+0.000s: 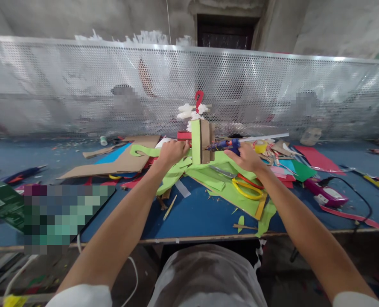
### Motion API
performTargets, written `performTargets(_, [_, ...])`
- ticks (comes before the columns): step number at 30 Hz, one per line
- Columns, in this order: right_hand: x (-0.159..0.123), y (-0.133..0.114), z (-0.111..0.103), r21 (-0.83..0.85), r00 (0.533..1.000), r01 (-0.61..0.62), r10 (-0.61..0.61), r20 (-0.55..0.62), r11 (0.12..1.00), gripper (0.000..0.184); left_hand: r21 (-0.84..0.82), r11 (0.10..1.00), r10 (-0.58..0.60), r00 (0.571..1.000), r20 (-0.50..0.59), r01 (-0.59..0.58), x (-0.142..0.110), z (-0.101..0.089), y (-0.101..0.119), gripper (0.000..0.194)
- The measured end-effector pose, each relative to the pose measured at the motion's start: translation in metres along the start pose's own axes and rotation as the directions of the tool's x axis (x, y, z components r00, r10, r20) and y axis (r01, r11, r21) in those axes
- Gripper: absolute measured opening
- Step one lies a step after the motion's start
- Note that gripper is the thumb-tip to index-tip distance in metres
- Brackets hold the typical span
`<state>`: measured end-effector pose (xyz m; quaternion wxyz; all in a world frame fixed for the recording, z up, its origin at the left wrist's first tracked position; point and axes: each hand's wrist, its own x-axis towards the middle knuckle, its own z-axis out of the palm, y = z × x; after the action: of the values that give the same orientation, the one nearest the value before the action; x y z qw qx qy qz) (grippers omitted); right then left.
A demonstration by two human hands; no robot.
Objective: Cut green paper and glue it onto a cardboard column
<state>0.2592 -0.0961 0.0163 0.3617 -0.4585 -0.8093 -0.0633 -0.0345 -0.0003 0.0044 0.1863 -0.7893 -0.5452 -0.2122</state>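
In the head view, my left hand (pixel 173 152) is closed at the left side of an upright cardboard piece (pixel 205 143) faced with light green felt or paper. My right hand (pixel 247 157) grips a dark blue hot glue gun (pixel 223 145). Its nozzle points left and is at the bare brown side of the cardboard. White flower-like shapes (pixel 192 112) and a red loop (pixel 199 99) show above the piece. Scissors (pixel 247 189) with yellow and red handles lie on green scraps (pixel 208 179) below my right hand.
The blue table (pixel 189 221) holds brown cardboard sheets (pixel 112 166) at left and red sheets (pixel 317 158) at right. A purple device (pixel 328 194) with a black cord sits at right. A perforated metal screen (pixel 96 85) stands behind, with blurred people beyond it.
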Motion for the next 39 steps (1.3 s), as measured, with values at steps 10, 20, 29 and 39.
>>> performTargets(10, [0.001, 0.002, -0.003, -0.011, 0.983, -0.059, 0.056, -0.176, 0.998, 0.054, 0.038, 0.993, 0.112, 0.994, 0.013, -0.112, -0.003, -0.007, 0.008, 0.064])
performTargets(20, [0.0, -0.001, -0.004, 0.024, 0.921, -0.118, 0.119, -0.371, 0.993, 0.06, 0.049, 0.981, 0.185, 0.983, 0.014, -0.186, -0.004, -0.007, 0.011, 0.066])
performTargets(29, [0.0, 0.002, 0.0, 0.024, 0.924, -0.167, 0.165, -0.345, 0.986, 0.063, 0.042, 0.984, 0.171, 0.985, 0.001, -0.171, -0.002, -0.006, 0.009, 0.065])
performTargets(39, [0.001, -0.002, 0.002, 0.014, 0.941, -0.125, 0.123, -0.317, 0.992, 0.059, 0.023, 0.988, 0.151, 0.989, 0.004, -0.151, -0.003, -0.007, 0.01, 0.063])
